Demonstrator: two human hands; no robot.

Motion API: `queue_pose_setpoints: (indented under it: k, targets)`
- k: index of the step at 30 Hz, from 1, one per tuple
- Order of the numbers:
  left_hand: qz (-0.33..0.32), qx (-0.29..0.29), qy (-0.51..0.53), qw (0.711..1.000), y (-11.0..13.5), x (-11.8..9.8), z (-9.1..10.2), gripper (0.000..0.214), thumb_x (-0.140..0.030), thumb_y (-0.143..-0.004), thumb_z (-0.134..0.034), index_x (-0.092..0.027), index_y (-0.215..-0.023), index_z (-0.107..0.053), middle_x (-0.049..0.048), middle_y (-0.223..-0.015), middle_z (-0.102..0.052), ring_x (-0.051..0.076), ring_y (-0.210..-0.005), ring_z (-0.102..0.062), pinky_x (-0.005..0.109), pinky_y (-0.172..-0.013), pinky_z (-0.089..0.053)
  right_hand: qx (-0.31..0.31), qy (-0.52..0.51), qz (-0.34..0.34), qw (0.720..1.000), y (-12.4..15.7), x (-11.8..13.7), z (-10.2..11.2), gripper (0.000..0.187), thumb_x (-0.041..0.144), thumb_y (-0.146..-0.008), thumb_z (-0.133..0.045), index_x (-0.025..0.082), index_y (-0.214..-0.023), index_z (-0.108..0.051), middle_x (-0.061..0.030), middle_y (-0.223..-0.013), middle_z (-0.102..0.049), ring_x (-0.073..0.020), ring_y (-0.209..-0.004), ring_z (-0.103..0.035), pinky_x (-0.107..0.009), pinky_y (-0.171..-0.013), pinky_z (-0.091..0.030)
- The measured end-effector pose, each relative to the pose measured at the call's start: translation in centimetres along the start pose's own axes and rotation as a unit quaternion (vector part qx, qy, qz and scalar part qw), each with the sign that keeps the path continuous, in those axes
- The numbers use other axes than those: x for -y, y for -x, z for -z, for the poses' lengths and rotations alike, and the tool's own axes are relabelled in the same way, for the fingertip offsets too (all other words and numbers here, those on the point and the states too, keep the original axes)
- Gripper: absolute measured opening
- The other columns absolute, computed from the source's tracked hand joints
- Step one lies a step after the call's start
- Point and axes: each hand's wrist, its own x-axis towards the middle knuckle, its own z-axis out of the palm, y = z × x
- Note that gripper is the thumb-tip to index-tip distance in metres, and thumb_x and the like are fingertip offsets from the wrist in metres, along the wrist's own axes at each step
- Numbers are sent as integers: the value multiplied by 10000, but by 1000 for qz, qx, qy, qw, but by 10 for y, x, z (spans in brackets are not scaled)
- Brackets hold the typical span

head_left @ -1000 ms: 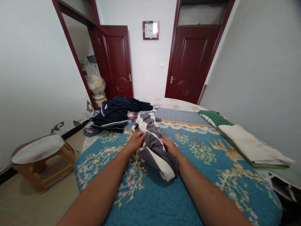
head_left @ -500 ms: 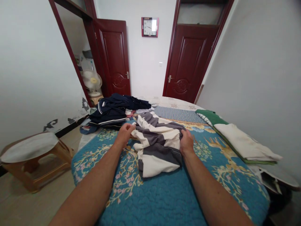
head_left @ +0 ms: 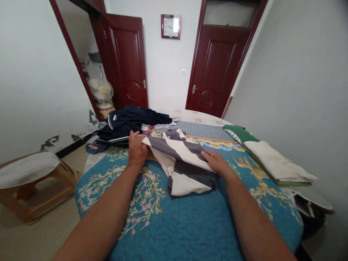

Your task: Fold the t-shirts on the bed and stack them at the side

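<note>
A grey and cream striped garment [head_left: 187, 156], probably a shirt, lies crumpled on the blue flowered quilted cover [head_left: 187, 224]. My left hand [head_left: 137, 149] pinches its left end, pulled out taut and lifted a little off the cover. On the garment's right side is my right hand [head_left: 216, 162], its fingers closed on the fabric. The near part of the garment rests on the cover in loose folds. Its full shape is hidden by the folds.
A pile of dark navy clothes [head_left: 130, 121] lies at the back left. Folded cream and green cloths [head_left: 277, 161] lie along the right edge. A stool [head_left: 35, 181] stands on the floor at left. Two red doors [head_left: 127, 61] and a wall clock [head_left: 171, 26] are behind.
My left hand has moved left and slightly up, stretching the garment's left end out. My right hand has shifted a little along the right side. The striped fabric's upper part now looks straighter.
</note>
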Motion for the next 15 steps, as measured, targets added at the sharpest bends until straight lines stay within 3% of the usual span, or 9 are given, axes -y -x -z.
queue_pose_setpoints:
  k: [5, 8, 12, 15]
  targets:
    - [42, 16, -14, 999, 1, 21, -6, 359, -148, -840, -519, -187, -1139, -713, 146, -1368, -605, 337, -1482, -438, 607, -1309, -274, 89, -56, -78, 991, 9, 4, 7, 294, 491, -727, -864, 222, -836, -817, -59, -762, -758, -256, -747, -653, -377, -728, -520]
    - [29, 35, -36, 998, 0, 26, -9, 381, -135, -792, -524, -180, -1120, -713, 148, -1261, -648, 332, -1378, -518, 629, -1314, -237, 92, -64, -115, 987, 7, 1, 8, 371, 560, -794, -776, 202, -885, -812, -20, -622, -673, -199, -595, -577, -327, -607, -477]
    - [31, 14, -53, 998, -6, 31, -6, 360, -148, -794, -525, -168, -1104, -706, 158, -1240, -647, 329, -1353, -526, 605, -1315, -235, 89, -33, -66, 993, 4, -5, 3, 239, 400, -719, -845, 221, -875, -810, -41, -802, -757, -229, -751, -659, -343, -715, -520]
    - [50, -14, -64, 997, -10, 32, -1, 362, -151, -802, -531, -154, -1122, -699, 188, -1319, -612, 338, -1385, -494, 571, -1300, -264, 129, -61, -80, 986, 8, -8, -9, 356, 256, -634, -889, 222, -981, -817, -30, -765, -757, -230, -717, -660, -348, -715, -524]
